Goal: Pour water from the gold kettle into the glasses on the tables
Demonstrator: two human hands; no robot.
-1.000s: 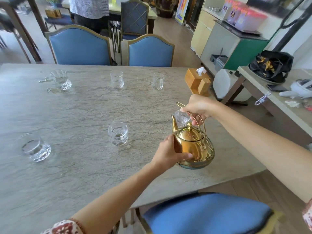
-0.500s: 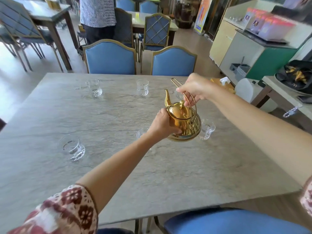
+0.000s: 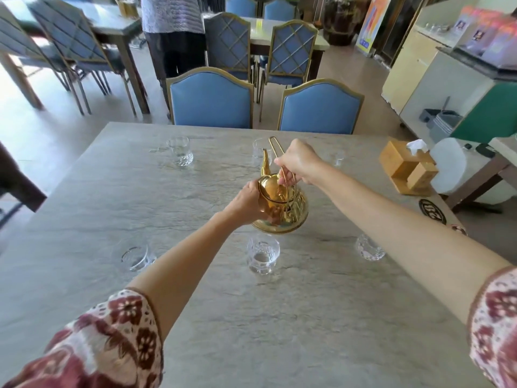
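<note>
With the right hand (image 3: 298,163) gripping the wire handle and the left hand (image 3: 247,201) steadying the gold kettle (image 3: 282,208), tip slowly toward the 12 o'clock glass (image 3: 258,152), spout centred over its rim.

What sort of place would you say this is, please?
Most likely a restaurant dining room: several tables with matching blue chairs, glasses set at places, and a tissue box on the table.

Bright daylight floods in from the left, washing out the floor (image 3: 36,127) there. Shadows are soft. Wide-angle bending curves the frame edges; the background chairs (image 3: 70,49) look slightly blurred.
</note>
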